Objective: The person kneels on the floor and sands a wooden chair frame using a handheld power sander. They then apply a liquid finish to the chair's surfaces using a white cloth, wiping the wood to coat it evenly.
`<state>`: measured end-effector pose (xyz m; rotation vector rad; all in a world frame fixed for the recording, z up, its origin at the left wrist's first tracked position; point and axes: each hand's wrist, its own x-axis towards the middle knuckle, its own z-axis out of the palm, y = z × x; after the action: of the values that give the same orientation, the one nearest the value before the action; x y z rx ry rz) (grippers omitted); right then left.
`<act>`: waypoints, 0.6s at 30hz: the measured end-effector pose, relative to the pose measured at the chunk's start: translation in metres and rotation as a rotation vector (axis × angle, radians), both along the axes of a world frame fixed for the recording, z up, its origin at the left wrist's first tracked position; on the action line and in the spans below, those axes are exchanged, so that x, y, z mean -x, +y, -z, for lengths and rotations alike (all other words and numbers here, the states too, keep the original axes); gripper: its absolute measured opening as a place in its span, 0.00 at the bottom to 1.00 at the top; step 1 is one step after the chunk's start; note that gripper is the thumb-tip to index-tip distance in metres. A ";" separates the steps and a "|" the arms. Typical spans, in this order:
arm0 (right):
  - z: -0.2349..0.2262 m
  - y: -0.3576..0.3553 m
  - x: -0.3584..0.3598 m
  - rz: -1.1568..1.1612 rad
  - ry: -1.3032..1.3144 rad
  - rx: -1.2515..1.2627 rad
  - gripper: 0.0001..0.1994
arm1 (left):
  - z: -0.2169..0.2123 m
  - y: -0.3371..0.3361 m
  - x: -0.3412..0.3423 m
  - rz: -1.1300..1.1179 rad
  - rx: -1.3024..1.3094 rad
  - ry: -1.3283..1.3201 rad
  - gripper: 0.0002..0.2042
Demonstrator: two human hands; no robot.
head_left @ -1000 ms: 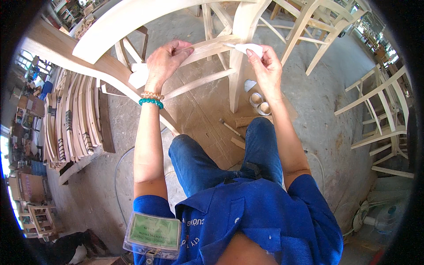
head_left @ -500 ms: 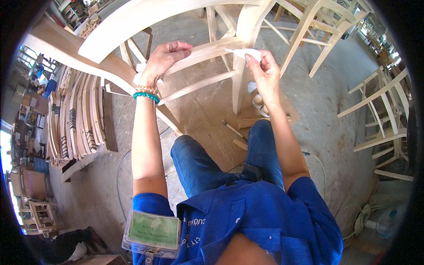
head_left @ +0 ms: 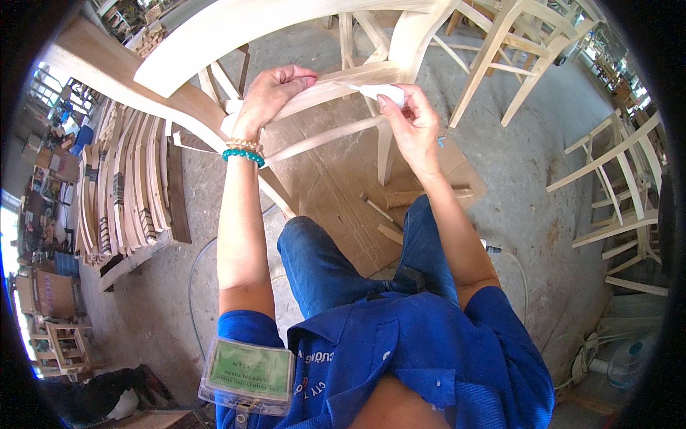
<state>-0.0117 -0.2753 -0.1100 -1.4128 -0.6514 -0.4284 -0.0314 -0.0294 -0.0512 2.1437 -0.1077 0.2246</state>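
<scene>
Workshop: a concrete floor (head_left: 529, 164) is seen all round, with unfinished pale wooden chair frames (head_left: 622, 193) stood well apart to the right and at the top.
Stack: curved wooden parts (head_left: 121, 193) are piled on edge at the left, beside a low plank.
Chair in hand: a bare wooden chair (head_left: 236, 28) is held up in front of the person, its curved back uppermost and its rails below.
Floor covering: a sheet of cardboard (head_left: 336, 179) is spread under the chair; a hammer (head_left: 375, 207) and short wooden offcuts (head_left: 421, 196) lie on it, near the knees.
Step in hand: a joint on the upper rail (head_left: 343, 75) appears to be filled or glued, judged from the nozzle laid against it.
Left hand: the left hand (head_left: 268, 93) is curled over the rail, fingers closed on the wood, a light cloth tucked beneath the palm.
Right hand: the right hand (head_left: 411, 118) is pinched round a small white squeeze tube (head_left: 382, 91), its tip touching the rail just beside the chair post.
Next move: a steady squeeze along the seam would be called for, with the rail kept braced; too much pressure could spill filler over the wood.
</scene>
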 end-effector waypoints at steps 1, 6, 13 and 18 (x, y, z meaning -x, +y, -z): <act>-0.001 0.002 0.002 0.028 -0.019 0.037 0.08 | 0.000 0.000 0.000 0.001 -0.003 -0.006 0.12; -0.003 0.008 0.007 0.120 -0.143 0.190 0.09 | 0.003 0.001 -0.001 -0.017 -0.044 -0.021 0.12; 0.001 0.011 0.006 0.120 -0.195 0.131 0.10 | 0.008 0.004 -0.004 -0.037 -0.007 -0.066 0.12; 0.001 0.008 0.006 0.231 -0.359 0.235 0.10 | 0.008 0.001 -0.003 -0.011 -0.017 -0.050 0.12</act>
<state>-0.0173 -0.2676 -0.1106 -1.6596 -0.8518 -0.8219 -0.0287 -0.0280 -0.0588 2.1569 -0.1278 0.2845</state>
